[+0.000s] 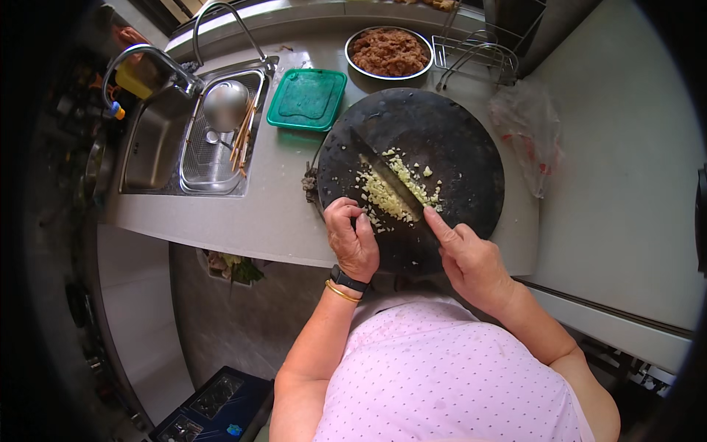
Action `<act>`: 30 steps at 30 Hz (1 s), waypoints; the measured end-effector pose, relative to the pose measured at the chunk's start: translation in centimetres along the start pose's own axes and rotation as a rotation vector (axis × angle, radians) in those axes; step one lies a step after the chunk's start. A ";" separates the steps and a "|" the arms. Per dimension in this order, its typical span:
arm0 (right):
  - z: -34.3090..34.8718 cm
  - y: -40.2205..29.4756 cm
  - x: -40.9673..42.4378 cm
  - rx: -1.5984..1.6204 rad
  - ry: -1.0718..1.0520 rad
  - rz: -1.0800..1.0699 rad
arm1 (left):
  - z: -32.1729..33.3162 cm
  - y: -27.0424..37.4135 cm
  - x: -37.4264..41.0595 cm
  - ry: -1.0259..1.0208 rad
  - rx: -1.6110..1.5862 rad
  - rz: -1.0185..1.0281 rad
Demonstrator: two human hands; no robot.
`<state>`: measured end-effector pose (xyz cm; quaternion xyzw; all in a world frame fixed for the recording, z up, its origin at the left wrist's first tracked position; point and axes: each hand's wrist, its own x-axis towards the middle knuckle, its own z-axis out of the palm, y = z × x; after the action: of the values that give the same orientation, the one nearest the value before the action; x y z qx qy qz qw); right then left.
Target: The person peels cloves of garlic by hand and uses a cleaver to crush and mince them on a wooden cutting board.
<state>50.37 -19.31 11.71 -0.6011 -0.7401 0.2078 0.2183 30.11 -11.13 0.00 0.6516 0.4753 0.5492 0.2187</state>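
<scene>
A round dark chopping board point(464, 149) lies on the counter before me. Pale chopped bits, probably garlic point(381, 194), are spread over its middle. My right hand point(472, 259) grips a kitchen knife point(389, 175), its forefinger stretched along the blade, which lies among the bits and points to the upper left; the handle is hidden in the hand. At the board's lower left edge rests my left hand point(353, 237), fingers curled, close to the bits; nothing shows in it.
Behind the board stands a metal bowl of minced meat point(391, 52). A green lidded container point(307, 99) is at the back left, beside a double sink point(157, 146) with a strainer basket. A wire rack point(478, 55) and a clear plastic bag point(527, 130) lie to the right.
</scene>
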 end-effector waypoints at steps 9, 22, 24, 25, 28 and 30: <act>-1.5 1.6 -0.3 -0.027 0.129 0.099 | 0.0 -0.2 0.0 -0.008 -0.003 0.003; -0.7 0.3 1.0 -0.019 -0.003 0.093 | 0.1 -0.3 0.1 -0.009 0.002 0.023; -0.2 1.1 1.2 -0.020 -0.011 0.071 | 0.1 -0.4 0.1 -0.016 0.003 0.020; -0.2 1.3 1.3 -0.023 -0.015 0.061 | 0.1 -0.4 0.1 -0.020 0.000 0.020; -0.2 1.1 1.3 0.003 0.009 0.071 | 0.0 -0.5 0.0 -0.028 0.002 0.019; -0.1 0.6 1.3 0.025 0.021 0.065 | 0.1 -0.5 0.1 -0.030 0.004 0.019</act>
<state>50.67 -17.89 11.58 -0.6241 -0.7153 0.2176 0.2267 30.05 -10.80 -0.41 0.6647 0.4670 0.5405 0.2191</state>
